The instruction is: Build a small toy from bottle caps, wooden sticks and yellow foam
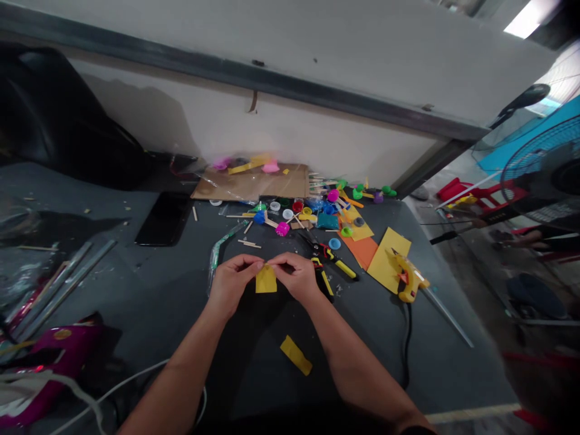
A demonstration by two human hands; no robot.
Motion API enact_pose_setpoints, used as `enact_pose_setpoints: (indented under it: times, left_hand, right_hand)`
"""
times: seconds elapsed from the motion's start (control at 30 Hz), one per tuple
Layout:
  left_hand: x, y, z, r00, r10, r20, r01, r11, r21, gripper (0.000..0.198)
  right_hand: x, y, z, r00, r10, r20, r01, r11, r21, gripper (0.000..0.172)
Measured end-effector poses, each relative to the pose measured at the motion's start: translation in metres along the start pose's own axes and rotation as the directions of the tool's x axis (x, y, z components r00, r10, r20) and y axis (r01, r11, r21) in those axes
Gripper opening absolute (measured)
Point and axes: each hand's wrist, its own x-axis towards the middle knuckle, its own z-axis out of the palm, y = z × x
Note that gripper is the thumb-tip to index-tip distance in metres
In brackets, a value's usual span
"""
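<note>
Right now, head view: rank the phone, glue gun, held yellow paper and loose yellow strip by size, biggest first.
Largest: black smartphone.
Next: yellow hot glue gun.
Smallest, unranked: yellow paper piece and loose yellow paper strip look alike, and the strip lies nearer the camera.

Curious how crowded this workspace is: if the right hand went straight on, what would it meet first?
The right hand would probably meet the left hand first, their fingertips close together at the top of the yellow paper piece they pinch; depth is hard to judge.
</note>
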Motion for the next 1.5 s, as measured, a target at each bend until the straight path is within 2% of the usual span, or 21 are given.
enact_pose_setpoints:
  times: [0.17,0.33,0.73,0.93,1.13,1.27,1.4,1.5]
  left_hand:
    - [-0.001,0.005,-0.001,0.995,0.101,-0.013,-0.096,0.971,0.218,0.026]
    - [-0.001,0.006,-0.002,0.99,0.138,-0.001,-0.131,0.945,0.299,0.022]
    - [0.003,-0.002,-0.004,0.99,0.142,0.021,-0.141,0.941,0.309,0.024]
    - [0.003,0.001,-0.003,0.995,0.095,0.019,-0.096,0.945,0.313,0.026]
    - [0.001,0.004,-0.004,0.994,0.109,0.026,-0.111,0.916,0.385,0.024]
    - [0.002,0.002,-0.004,0.991,0.125,0.041,-0.131,0.901,0.414,0.025]
    - [0.007,-0.001,-0.004,0.986,0.159,0.053,-0.165,0.855,0.492,0.03]
    - [0.013,-0.006,-0.004,0.974,0.212,0.085,-0.219,0.759,0.613,0.029]
  right_hand:
    - [0.0,0.002,0.003,0.993,0.118,0.022,-0.119,0.984,0.13,0.012]
    - [0.004,0.003,0.004,0.972,0.233,0.025,-0.234,0.953,0.193,0.015]
    - [0.003,0.009,0.007,0.979,0.205,-0.008,-0.2,0.964,0.177,0.011]
    - [0.002,0.009,0.009,0.983,0.181,-0.025,-0.176,0.976,0.13,0.009]
    - [0.003,0.011,0.007,0.978,0.202,0.047,-0.205,0.975,0.083,0.012]
    - [0.003,0.015,0.005,0.98,0.187,0.074,-0.184,0.982,-0.045,0.014]
    - [0.005,0.017,0.004,0.985,0.165,0.058,-0.157,0.98,-0.126,0.015]
    - [0.008,0.016,0.002,0.986,0.155,0.057,-0.143,0.974,-0.175,0.015]
